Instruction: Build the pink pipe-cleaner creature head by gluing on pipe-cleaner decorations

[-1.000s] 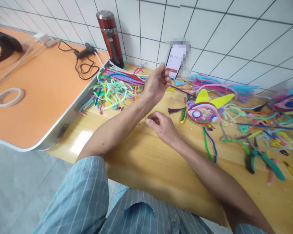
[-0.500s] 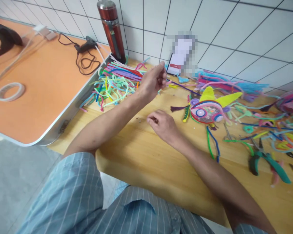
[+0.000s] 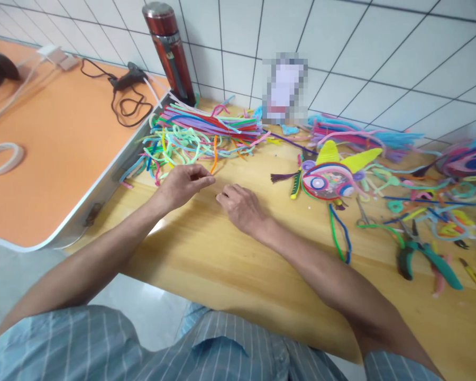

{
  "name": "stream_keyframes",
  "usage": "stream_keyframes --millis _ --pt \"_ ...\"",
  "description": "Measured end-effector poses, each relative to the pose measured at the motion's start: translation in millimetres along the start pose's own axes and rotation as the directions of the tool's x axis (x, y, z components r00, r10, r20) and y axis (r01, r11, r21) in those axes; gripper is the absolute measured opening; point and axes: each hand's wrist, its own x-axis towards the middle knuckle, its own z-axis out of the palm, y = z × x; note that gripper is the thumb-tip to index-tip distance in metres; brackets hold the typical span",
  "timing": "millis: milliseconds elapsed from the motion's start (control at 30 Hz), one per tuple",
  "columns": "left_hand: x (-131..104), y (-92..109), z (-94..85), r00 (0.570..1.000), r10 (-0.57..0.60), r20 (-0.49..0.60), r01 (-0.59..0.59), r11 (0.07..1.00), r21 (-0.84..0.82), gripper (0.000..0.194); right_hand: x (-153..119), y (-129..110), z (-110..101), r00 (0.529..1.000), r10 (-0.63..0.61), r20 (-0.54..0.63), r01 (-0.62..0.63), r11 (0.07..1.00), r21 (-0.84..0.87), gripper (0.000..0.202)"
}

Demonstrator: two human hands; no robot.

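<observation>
**Fingers (image 3: 198, 172) brought close together, with the orange stem (image 3: 214, 153) just beside them**

On the left hand (image 3: 183, 186), only a narrow gap is left between thumb and forefinger. The lower end of the orange stem is found at about 1 o'clock from that hand, just past the fingertips; whether it is touched cannot be told. No object can be made out in the pinch, though something tiny could be hidden there.

On the right hand (image 3: 241, 209), the fingers are curled in towards the thumb, and the palm is turned down and out of sight. Whether anything is gripped cannot be told. Both hands are held low over the tabletop (image 3: 206, 254), near each other but apart, perhaps so that small pieces can be managed between them.

Between 12 and 1 o'clock from the left hand, a bundle of stems (image 3: 210, 124) is laid lengthwise, probably so that single ones can be picked out easily. At 1 o'clock from the right hand, a blurred-out phone (image 3: 285, 87) is leaned on the wall, presumably to be readable. A decorated disc (image 3: 333, 182) with 2 yellow points is set near 2 o'clock, and pliers (image 3: 440, 264) are left just past 3 o'clock, seemingly within that arm's reach.
</observation>
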Motion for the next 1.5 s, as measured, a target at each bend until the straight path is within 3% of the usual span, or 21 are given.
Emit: stream_keyframes --millis 167,267,367,500,600,700,833,900,1033,1167,1333,1500 --pt "-6.3 -2.6 13.7 0.988 -0.144 -0.061 0.127 0.966 -0.226 0.025 5.6 0.6 -0.9 0.997 0.005 0.074 -0.006 1.000 0.010 0.028" --pt "-11.6 0.8 23.5 0.976 -0.207 -0.066 0.162 0.895 -0.416 0.021 2.6 5.0 -6.2 1.000 0.023 0.010 -0.023 0.998 0.063 0.025" --pt "-15.7 6.4 36.7 0.962 -0.262 0.070 0.249 0.750 -0.613 0.018 -6.9 10.0 -16.4 0.986 0.012 -0.169 -0.005 0.999 0.039 0.032" --pt "-13.1 19.0 59.8 0.881 -0.325 0.344 0.467 0.473 -0.747 0.010 -21.4 14.8 -28.4 0.941 -0.018 -0.338 -0.001 0.998 -0.055 0.033" --pt "-7.8 32.6 76.6 0.834 -0.362 0.417 0.531 0.316 -0.786 0.020 -31.0 19.4 -31.6 0.934 -0.011 -0.357 -0.021 0.996 -0.085 0.030" --pt "-4.3 46.1 89.5 0.800 -0.398 0.450 0.560 0.224 -0.797 0.031 -39.7 25.6 -32.1 0.946 0.049 -0.320 -0.079 0.994 -0.079 0.028" --pt "-2.5 55.3 100.1 0.761 -0.434 0.482 0.607 0.215 -0.765 0.040 -48.6 33.4 -31.8 0.952 0.114 -0.284 -0.135 0.989 -0.054 0.027" --pt "-2.1 54.9 103.7 0.761 -0.439 0.477 0.610 0.235 -0.757 0.042 -50.7 36.4 -31.2 0.956 0.131 -0.262 -0.152 0.987 -0.060 0.028" --pt "-2.1 49.7 109.2 0.810 -0.377 0.449 0.566 0.303 -0.767 0.031 -50.8 40.2 -29.9 0.944 0.202 -0.259 -0.205 0.979 0.018 0.028" --pt "-2.9 46.8 112.7 0.856 -0.311 0.413 0.506 0.343 -0.791 0.022 -50.2 40.9 -30.0 0.891 0.322 -0.320 -0.266 0.942 0.206 0.028" --pt "0.1 45.4 114.1 0.875 -0.283 0.393 0.477 0.367 -0.799 0.020 -48.2 39.1 -34.9 0.854 0.405 -0.326 -0.259 0.875 0.410 0.030" --pt "19.3 54.3 112.7 0.893 -0.244 0.377 0.449 0.441 -0.777 0.013 -50.8 39.4 -48.4 0.827 0.449 -0.337 -0.262 0.840 0.475 0.031"
